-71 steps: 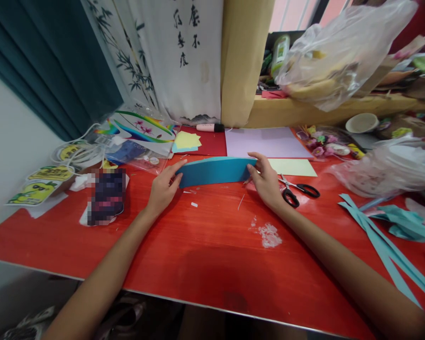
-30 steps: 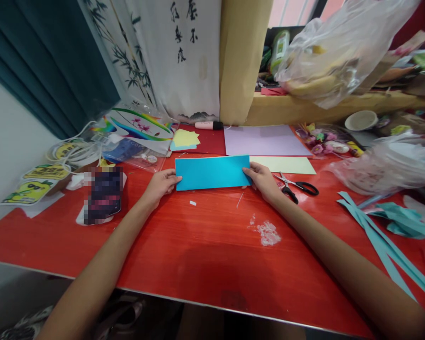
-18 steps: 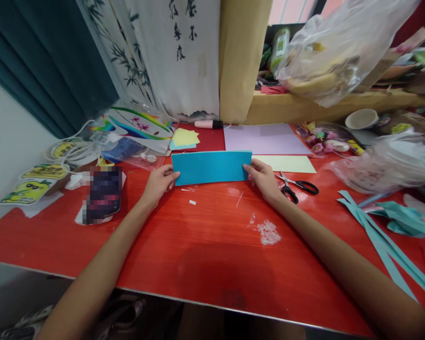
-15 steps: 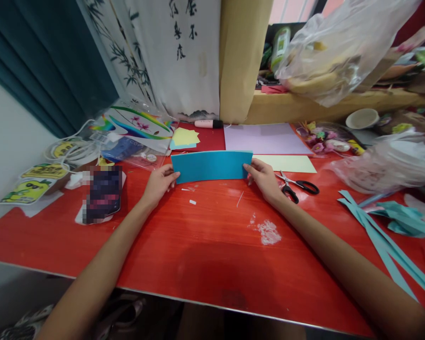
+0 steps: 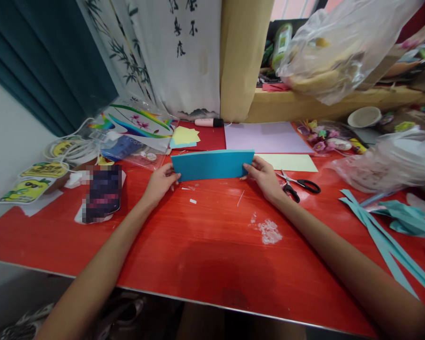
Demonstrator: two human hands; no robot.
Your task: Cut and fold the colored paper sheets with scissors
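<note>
A long blue sheet of paper (image 5: 212,164) is held up off the red table (image 5: 205,245), its top edge tipped towards me. My left hand (image 5: 159,183) pinches its lower left corner with curled fingers. My right hand (image 5: 265,177) pinches its lower right corner. Both hands rest low near the table top.
Black-handled scissors (image 5: 299,185) lie just right of my right hand. A pale yellow sheet (image 5: 290,162) and a lilac sheet (image 5: 265,138) lie behind. Teal paper strips (image 5: 386,236) sit at the right, a clear plastic bag (image 5: 389,160) beyond them. A phone (image 5: 102,192) lies left.
The blue sheet lay flat a second ago. Both hands have lifted its near edge, so it now stands tilted above the table.
</note>
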